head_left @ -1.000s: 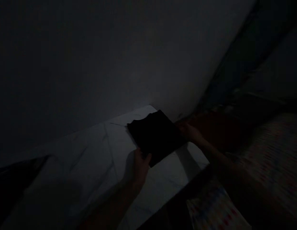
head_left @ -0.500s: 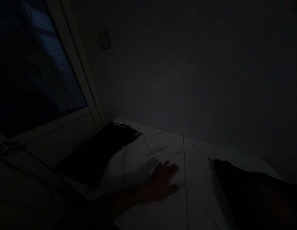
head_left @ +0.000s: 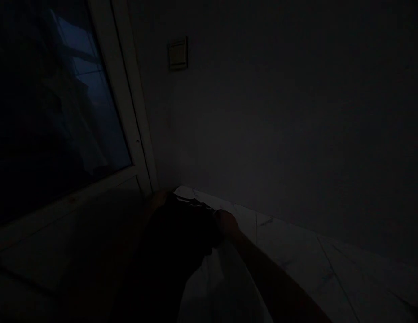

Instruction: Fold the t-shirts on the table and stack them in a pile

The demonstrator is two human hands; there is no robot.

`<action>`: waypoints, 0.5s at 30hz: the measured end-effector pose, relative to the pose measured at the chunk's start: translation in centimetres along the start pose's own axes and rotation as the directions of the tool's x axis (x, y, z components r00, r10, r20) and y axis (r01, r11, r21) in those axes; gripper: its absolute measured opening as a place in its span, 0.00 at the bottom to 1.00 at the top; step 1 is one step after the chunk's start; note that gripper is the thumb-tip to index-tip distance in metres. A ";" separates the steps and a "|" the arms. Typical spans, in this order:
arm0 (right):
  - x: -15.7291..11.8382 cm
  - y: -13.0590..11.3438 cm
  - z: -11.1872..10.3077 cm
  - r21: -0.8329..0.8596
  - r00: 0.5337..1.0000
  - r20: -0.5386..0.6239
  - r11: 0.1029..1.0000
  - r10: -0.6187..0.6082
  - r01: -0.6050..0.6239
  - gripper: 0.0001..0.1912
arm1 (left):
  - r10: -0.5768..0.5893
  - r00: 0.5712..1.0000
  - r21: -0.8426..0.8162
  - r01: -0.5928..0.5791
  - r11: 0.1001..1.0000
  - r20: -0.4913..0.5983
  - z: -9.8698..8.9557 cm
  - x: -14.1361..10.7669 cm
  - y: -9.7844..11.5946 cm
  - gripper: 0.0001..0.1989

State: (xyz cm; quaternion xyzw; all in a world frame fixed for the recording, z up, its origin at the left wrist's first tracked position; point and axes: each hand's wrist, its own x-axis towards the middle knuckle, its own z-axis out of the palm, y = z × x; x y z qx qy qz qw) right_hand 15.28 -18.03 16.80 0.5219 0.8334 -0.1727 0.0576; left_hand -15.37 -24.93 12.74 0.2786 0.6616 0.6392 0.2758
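The picture is very dark. A black garment (head_left: 182,242) hangs or lies over a white marble-look surface, with thin pale lines along its far edge; its exact kind cannot be made out. My right hand (head_left: 228,223) is closed on the garment's far right corner, the forearm reaching in from the lower right. At the far left corner, beside the door frame, my left hand (head_left: 159,199) appears closed on the cloth, its fingers mostly lost in shadow.
On the left stands a door (head_left: 136,157) with a dark glass pane (head_left: 90,89). A switch plate (head_left: 178,54) sits on the grey wall (head_left: 262,125). The marble-look surface (head_left: 296,246) stretches right along the wall's foot.
One hand was spread open over the white surface; now both hands are at the garment's far corners, holding it. The view has shifted, and the second dark cloth at right has left the picture.
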 end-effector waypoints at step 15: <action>-0.6 -1.8 3.9 0.274 0.964 -0.230 0.959 0.135 -0.069 0.16 | -0.031 0.997 0.114 0.023 0.993 0.072 -2.3 2.8 -3.0 0.06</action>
